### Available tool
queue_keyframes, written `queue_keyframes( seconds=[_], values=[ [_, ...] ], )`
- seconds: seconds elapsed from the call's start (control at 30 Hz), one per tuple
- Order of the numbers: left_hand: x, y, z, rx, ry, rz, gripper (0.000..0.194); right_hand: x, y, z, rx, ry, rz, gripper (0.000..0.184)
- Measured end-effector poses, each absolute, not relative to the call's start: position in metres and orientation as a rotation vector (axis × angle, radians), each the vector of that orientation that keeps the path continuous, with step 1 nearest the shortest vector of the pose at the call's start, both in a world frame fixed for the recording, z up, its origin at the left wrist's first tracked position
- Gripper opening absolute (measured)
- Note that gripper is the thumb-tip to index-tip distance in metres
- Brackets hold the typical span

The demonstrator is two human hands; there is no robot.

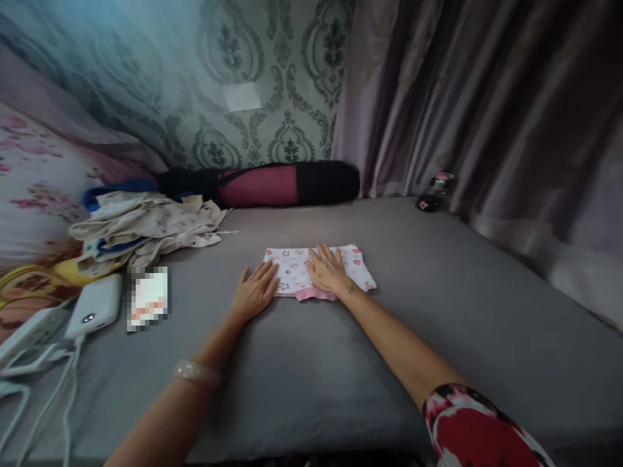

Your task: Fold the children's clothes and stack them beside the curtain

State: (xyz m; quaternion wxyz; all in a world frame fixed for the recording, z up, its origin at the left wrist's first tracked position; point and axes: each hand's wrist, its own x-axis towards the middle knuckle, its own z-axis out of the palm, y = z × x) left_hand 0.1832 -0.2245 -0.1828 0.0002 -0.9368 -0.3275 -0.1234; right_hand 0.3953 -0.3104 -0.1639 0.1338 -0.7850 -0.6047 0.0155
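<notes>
A folded white cloth garment with pink and dark prints lies flat on the grey sheet, a pink band showing along its near edge. My left hand rests at its left end, palm down, fingers stretched out over the edge. Spread flat on top of the fabric, a little right of its middle, is my right hand. Neither hand grips the cloth. Part of the print is hidden under my right hand and fingers.
A heap of crumpled cream clothes lies at the left, near a white power bank with cables and a power strip. A long black and maroon bag lies along the wall. A dark bottle stands by the curtain.
</notes>
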Motion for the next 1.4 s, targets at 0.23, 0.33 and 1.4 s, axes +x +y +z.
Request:
queue_keyframes(
  seconds=[0.23, 0.33, 1.4],
  values=[
    [0.182, -0.222, -0.186, -2.929, -1.003, -0.401, 0.051, 0.400, -0.315, -0.172, -2.317, -1.734, 0.086, 0.056],
    [0.182, -0.222, -0.185, -2.935, -1.005, -0.379, 0.052, 0.399, -0.315, -0.171, -2.311, -1.727, 0.088, 0.056],
    [0.183, -0.225, -0.181, -2.944, -1.036, -0.336, 0.052, 0.452, -0.344, -0.172, -2.365, -1.727, 0.000, 0.052]
  ],
)
